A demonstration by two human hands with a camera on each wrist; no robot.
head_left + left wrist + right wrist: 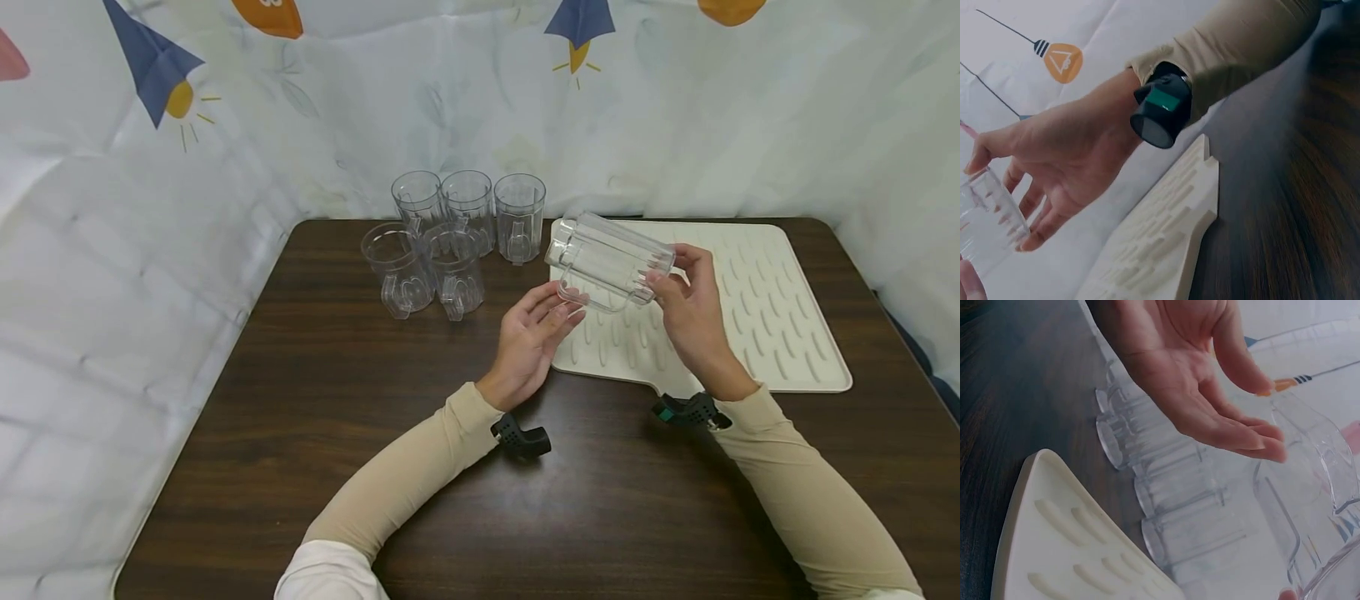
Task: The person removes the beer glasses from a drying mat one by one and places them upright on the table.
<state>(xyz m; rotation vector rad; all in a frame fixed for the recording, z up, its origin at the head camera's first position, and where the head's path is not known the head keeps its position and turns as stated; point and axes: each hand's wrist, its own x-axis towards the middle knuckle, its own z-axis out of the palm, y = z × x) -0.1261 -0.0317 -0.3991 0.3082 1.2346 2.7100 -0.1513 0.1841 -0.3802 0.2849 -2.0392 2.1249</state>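
A clear plastic mug (pixel 611 254) is tilted nearly on its side above the left part of a cream ribbed draining board (pixel 750 308). My right hand (pixel 693 312) grips one end of it, thumb on the near side, fingers behind; the left wrist view shows this hand's fingers (pixel 1038 225) around the mug's end. My left hand (pixel 528 337) is by the mug's other end, fingertips overlapping the handle side. In the right wrist view the left hand (pixel 1191 381) has its thumb and fingers loosely extended beside the mug.
Several more clear mugs stand upright left of the board: a back row with one mug (pixel 519 217) nearest the board, and a front pair with one mug (pixel 456 271) on its right. The dark wooden table (pixel 360 383) backs onto a patterned white curtain (pixel 450 100).
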